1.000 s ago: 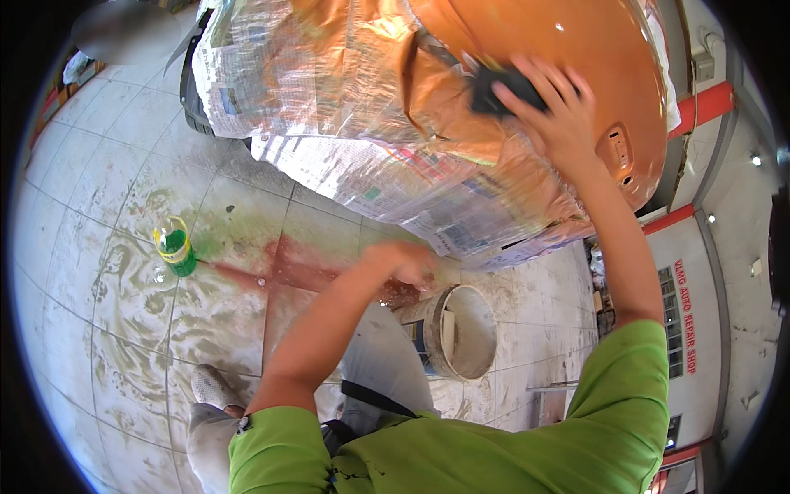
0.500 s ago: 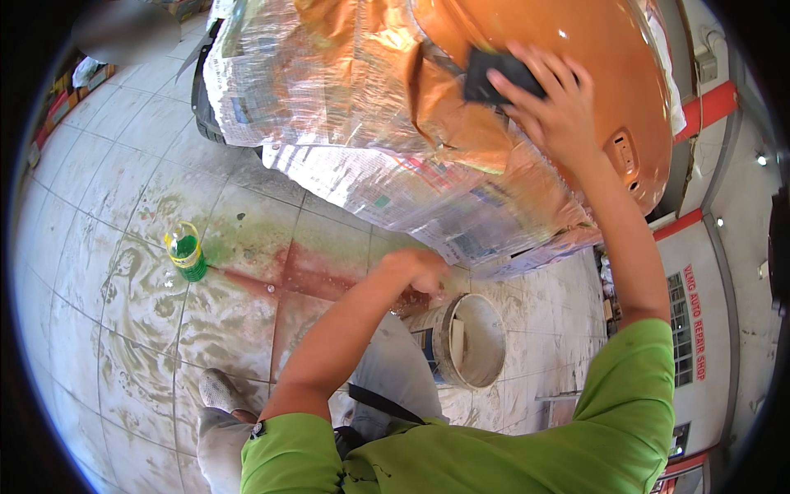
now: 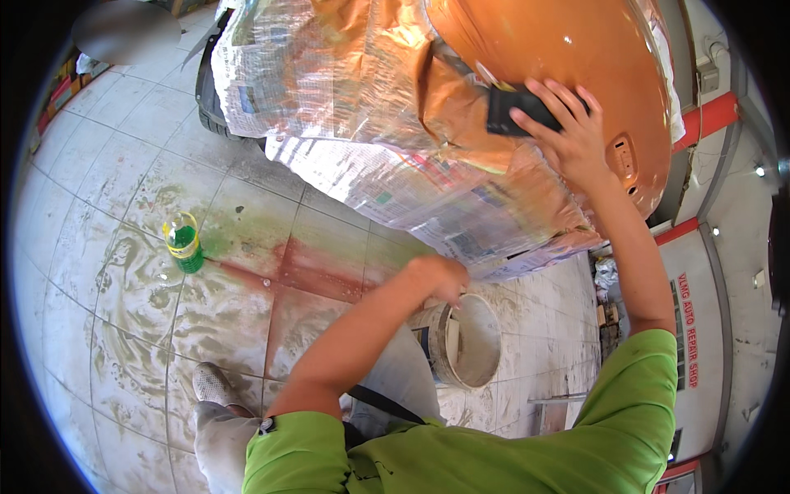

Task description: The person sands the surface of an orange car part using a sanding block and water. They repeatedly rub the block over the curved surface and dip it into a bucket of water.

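My right hand (image 3: 568,128) is closed on a sheet of black sandpaper (image 3: 514,111), pressed flat against the orange car panel (image 3: 535,49) beside the masked edge. Newspaper masking sheets (image 3: 329,107), partly sprayed orange, cover the area left of and below that panel. Over my bent knee, just above the rim of a dirty white bucket (image 3: 451,354), my left hand (image 3: 444,280) hangs with its fingers curled. Whatever those fingers hold, if anything, is hidden.
A clear bottle of green liquid (image 3: 184,243) stands on the tiled floor (image 3: 222,321), which has muddy smears plus red and green stains. One tyre (image 3: 210,111) shows under the masking. Shop walls (image 3: 708,272) rise at the right.
My right hand and the sandpaper have moved slightly right and down over the panel. My left hand has shifted a little right and down, closer to the bucket.
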`<state>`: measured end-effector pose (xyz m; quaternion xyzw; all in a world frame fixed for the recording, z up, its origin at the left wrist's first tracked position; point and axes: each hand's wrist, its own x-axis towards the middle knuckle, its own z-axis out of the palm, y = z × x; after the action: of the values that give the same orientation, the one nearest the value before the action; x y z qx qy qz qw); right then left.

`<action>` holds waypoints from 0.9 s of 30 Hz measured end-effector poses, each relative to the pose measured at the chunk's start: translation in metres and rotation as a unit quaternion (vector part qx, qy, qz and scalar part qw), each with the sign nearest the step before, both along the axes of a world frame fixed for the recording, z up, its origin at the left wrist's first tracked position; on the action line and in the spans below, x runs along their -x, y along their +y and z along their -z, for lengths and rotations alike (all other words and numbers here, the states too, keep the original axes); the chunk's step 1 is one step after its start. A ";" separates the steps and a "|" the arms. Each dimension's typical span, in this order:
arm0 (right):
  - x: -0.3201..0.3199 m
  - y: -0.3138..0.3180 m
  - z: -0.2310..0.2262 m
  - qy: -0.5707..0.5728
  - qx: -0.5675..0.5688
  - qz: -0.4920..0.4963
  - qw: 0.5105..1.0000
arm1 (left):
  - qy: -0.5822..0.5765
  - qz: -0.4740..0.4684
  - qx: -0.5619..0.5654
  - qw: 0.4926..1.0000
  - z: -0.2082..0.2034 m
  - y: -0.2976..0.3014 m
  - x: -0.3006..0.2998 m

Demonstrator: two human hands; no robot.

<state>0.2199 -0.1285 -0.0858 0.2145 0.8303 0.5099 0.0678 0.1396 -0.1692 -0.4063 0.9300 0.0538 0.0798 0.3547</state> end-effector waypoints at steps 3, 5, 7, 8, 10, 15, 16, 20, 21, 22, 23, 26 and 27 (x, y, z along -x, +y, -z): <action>0.009 0.002 -0.014 -0.027 0.039 -0.019 0.999 | 0.067 0.001 -0.002 0.998 0.011 0.002 -0.005; 0.081 0.040 -0.004 0.164 0.161 0.106 0.967 | 0.067 0.005 -0.007 0.998 0.014 0.003 -0.003; 0.126 0.067 -0.022 0.181 0.155 0.097 0.966 | -0.005 0.073 -0.027 0.997 0.007 -0.029 -0.022; 0.139 0.083 -0.037 0.014 0.025 -0.077 0.997 | -0.024 0.080 -0.013 0.996 0.016 -0.033 -0.031; 0.119 0.084 -0.012 0.156 0.139 0.148 0.967 | -0.057 0.067 0.008 0.996 0.039 -0.023 -0.036; -0.087 -0.032 0.006 0.041 -0.007 -0.006 0.999 | 0.081 0.065 0.035 0.994 0.043 0.010 0.037; -0.126 -0.061 0.008 0.061 0.000 0.043 0.997 | 0.118 0.075 -0.003 0.990 0.042 0.007 0.040; -0.087 -0.043 -0.003 0.075 -0.004 0.010 0.997 | 0.114 0.034 0.013 0.993 0.020 0.008 0.064; -0.023 -0.013 -0.019 0.100 0.010 0.002 0.995 | 0.088 0.010 0.025 0.996 0.011 0.008 0.076; 0.006 0.020 -0.039 0.127 -0.007 -0.024 0.992 | 0.057 0.006 0.040 0.998 0.010 -0.001 0.074; 0.023 0.037 -0.064 0.143 -0.029 -0.022 0.989 | 0.035 0.038 0.043 0.998 0.012 -0.015 0.056; 0.054 0.059 -0.091 0.180 -0.087 -0.084 0.976 | 0.003 0.041 0.046 0.998 -0.004 -0.014 0.050; 0.037 0.049 -0.074 0.193 -0.097 -0.076 0.974 | 0.008 0.035 0.054 0.998 -0.018 -0.014 0.065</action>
<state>0.1832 -0.0794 -0.0113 0.2506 0.7881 0.5409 -0.1534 0.0741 -0.1833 -0.3881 0.9114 0.0287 0.0571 0.4064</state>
